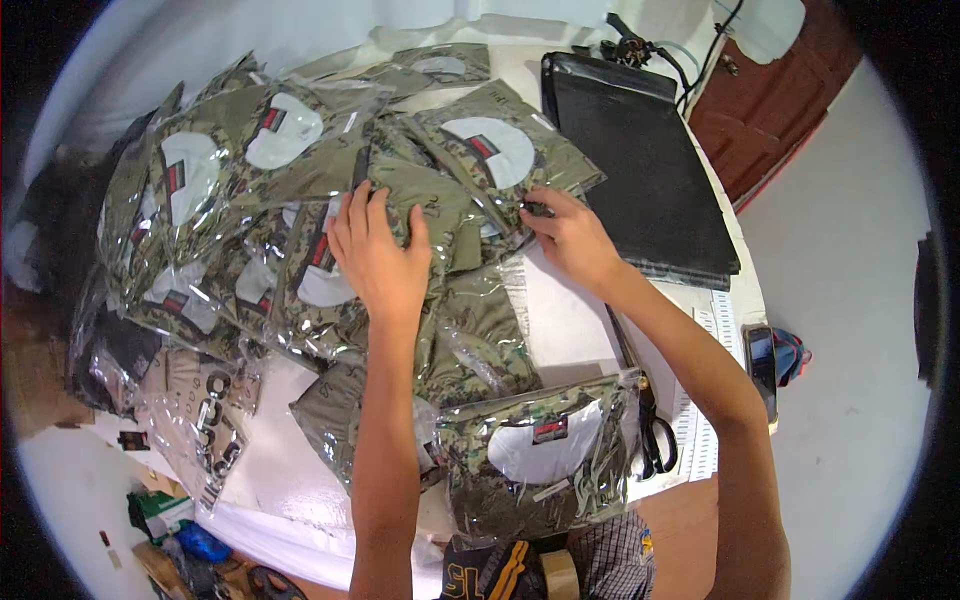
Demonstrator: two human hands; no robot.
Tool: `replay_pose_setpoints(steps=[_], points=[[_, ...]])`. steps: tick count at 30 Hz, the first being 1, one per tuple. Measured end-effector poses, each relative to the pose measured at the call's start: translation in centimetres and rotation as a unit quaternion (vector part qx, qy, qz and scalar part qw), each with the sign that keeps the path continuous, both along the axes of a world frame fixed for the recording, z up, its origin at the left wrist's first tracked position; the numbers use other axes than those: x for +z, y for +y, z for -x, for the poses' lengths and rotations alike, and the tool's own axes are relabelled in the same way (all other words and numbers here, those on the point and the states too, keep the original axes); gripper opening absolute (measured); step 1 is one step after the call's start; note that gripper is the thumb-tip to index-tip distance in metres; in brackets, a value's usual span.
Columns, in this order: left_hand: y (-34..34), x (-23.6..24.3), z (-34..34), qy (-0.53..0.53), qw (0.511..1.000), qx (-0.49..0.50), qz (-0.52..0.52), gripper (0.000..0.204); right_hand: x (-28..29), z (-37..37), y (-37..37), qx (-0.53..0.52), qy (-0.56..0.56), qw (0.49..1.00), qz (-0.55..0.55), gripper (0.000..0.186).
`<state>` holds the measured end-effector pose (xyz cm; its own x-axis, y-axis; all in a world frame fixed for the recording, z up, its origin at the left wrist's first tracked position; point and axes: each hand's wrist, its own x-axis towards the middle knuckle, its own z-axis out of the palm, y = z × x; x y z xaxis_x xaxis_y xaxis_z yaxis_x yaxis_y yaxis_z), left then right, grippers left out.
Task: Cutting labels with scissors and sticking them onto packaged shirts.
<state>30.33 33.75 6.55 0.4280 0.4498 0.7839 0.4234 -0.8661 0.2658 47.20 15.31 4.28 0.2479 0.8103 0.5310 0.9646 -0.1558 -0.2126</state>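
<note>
Many clear plastic bags of folded camouflage garments lie heaped on a white table. My left hand (378, 252) rests on the heap with its fingers spread, touching a plain olive bagged garment (440, 205) and the label side of a bagged camouflage garment (325, 270). At the upper middle, my right hand (572, 236) has thumb and fingers pinched on the lower edge of another bagged camouflage garment (505, 150), which has a white panel and a dark-and-red label. Closest to me, a separate bagged garment (545, 450) lies flat at the table's front edge.
A stack of black plastic mailer bags (640, 170) lies at the far right. Black-handled scissors (655, 445), printed paper sheets (705, 400) and a phone (760, 365) are along the right edge. A roll of tape (560, 575) shows below the front edge.
</note>
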Motion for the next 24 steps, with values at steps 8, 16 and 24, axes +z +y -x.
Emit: replay_pose_setpoints(steps=[8, 16, 24], points=[[0.26, -0.44, 0.22, 0.01, 1.0, 0.011, -0.005, 0.036, -0.07, 0.64, 0.1, -0.007, -0.001, 1.0, -0.016, 0.033], [0.36, -0.31, 0.01, 0.009, 1.0, 0.015, -0.025, 0.036, 0.01, 0.62, 0.25, -0.008, -0.015, 0.999, -0.028, 0.032], [0.21, -0.26, 0.11, 0.002, 1.0, 0.004, -0.001, 0.034, 0.16, 0.71, 0.26, -0.019, 0.021, 1.0, 0.009, 0.038]])
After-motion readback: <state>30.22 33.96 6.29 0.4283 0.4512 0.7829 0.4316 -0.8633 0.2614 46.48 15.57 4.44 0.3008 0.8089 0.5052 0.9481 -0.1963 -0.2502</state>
